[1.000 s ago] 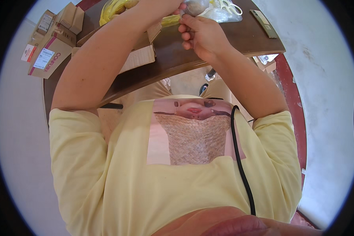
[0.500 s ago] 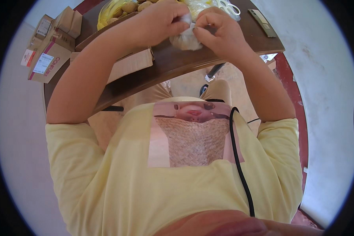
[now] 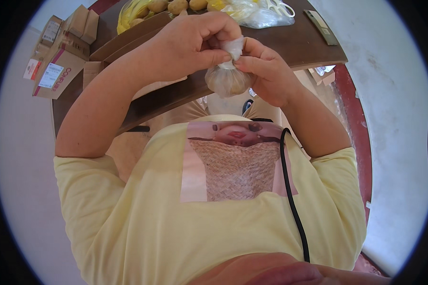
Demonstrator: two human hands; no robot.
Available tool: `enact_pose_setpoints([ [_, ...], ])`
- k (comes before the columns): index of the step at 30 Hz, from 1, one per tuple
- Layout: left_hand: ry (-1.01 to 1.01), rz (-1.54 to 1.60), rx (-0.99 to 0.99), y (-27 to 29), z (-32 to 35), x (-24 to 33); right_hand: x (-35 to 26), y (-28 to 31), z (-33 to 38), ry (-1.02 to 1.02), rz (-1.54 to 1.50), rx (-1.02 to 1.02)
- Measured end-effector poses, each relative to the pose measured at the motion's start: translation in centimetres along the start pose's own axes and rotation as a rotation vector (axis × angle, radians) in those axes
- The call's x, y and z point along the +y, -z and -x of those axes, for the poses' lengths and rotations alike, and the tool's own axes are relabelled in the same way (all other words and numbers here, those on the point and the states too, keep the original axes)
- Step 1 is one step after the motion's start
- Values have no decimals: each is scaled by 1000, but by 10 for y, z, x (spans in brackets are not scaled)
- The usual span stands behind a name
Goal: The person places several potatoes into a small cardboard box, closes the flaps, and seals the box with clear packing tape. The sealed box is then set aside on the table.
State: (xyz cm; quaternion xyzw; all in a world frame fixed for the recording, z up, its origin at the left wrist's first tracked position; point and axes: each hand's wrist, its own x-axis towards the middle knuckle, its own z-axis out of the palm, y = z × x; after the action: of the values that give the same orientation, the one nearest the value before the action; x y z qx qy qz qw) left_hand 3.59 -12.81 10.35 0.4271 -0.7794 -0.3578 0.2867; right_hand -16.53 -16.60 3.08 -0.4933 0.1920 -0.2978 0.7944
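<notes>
A clear plastic bag (image 3: 227,83) hangs between my hands, bunched into a narrow neck at the top. Something rounded and pale brown shows dimly through its film; it looks like a potato. My left hand (image 3: 202,40) pinches the gathered neck from the left with thumb and fingers. From the right, my right hand (image 3: 268,69) grips the same neck just above the bulge, its thumb against the twisted plastic. The bag is held up in front of the table's near edge, over my lap.
Several potatoes (image 3: 178,6) lie at the back of the brown table (image 3: 290,47) by a yellow bag (image 3: 133,14). Clear plastic bags (image 3: 261,16) and white-handled scissors (image 3: 283,7) sit right of them. An open cardboard box (image 3: 128,40) is behind my left forearm. Stacked boxes (image 3: 64,57) stand left; a flat object (image 3: 320,27) lies right.
Both hands have come down and nearer to me with the plastic bag, which now hangs past the table edge. My fingers have closed together around its neck.
</notes>
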Motion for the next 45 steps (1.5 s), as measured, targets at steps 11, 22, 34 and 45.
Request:
enact_pose_setpoints([
  [11, -264, -576, 67, -18, 23, 10, 0, -15, -4, -17, 64, 147],
  [22, 154, 29, 158, 14, 21, -1, -30, -14, -3, -28, 103, -145],
  [34, 222, 200, 126, 45, 29, -8, -55, -38, -43, -46, 555, -120],
  [45, 507, 227, 170, 67, 39, -56, -57, -14, -80, 297, 1121, 132],
])
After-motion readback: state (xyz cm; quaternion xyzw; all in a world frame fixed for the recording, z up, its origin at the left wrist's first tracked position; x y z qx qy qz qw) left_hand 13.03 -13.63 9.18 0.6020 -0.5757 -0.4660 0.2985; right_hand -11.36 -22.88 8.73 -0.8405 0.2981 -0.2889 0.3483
